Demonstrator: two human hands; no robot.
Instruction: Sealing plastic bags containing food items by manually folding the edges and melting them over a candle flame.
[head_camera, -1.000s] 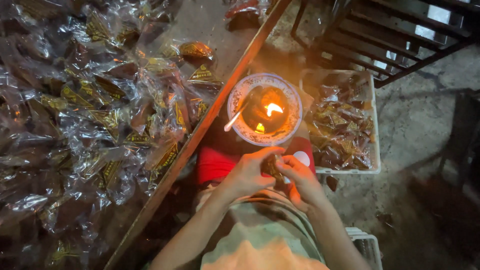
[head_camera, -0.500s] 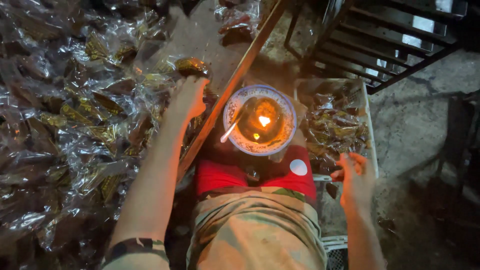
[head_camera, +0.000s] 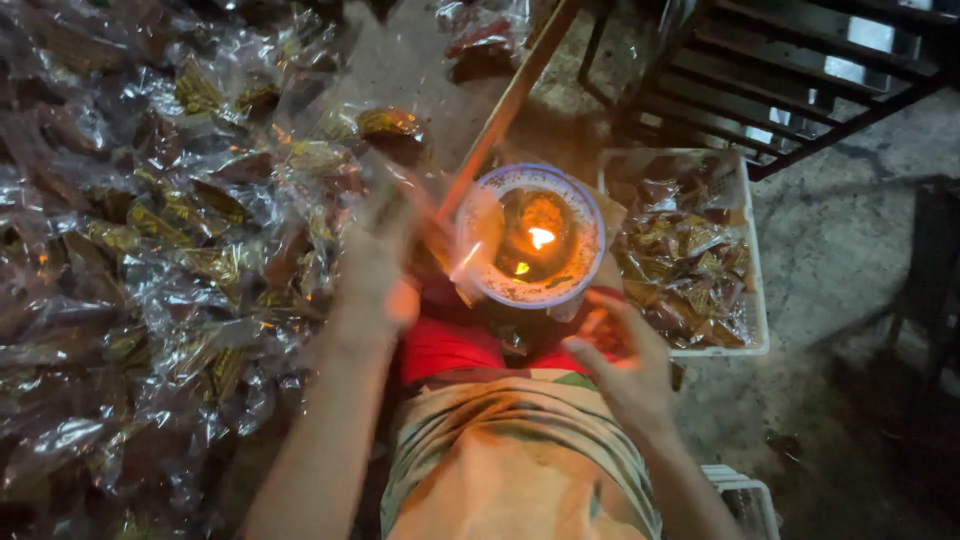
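Head view, looking down at a seated person's lap. The left hand (head_camera: 375, 265) is reaching out over the near edge of a heap of clear-wrapped packets (head_camera: 170, 250), which is spreading from about 8 o'clock to 11 o'clock of the hand. The hand is blurring in the frame, so whether its fingers are spread, closed or holding a packet cannot be told. The nearest packets are lying touching or just beside the fingertips, toward 10 o'clock; their long axes are pointing many ways, with no common direction.

The right hand (head_camera: 625, 355) is hovering near the lap, at about 4 o'clock of a round bowl holding a small flame (head_camera: 540, 240). Its fingers are curling loosely inward (they may be pinching something small and reddish, but blur is hiding it).

The left hand is plainly the nearer one to the heap; the right is the nearer one to a white tray of wrapped packets (head_camera: 755, 300), lying at 1 o'clock of it.

A wooden strip (head_camera: 510, 100) is running from the bowl toward 1 o'clock, edging the heap's surface. Between the hands the flame is sitting close, leaving narrow room there. Open concrete floor (head_camera: 840, 250) is lying at 3 o'clock, beyond the tray, with a dark metal frame (head_camera: 780, 80) at 1 o'clock.
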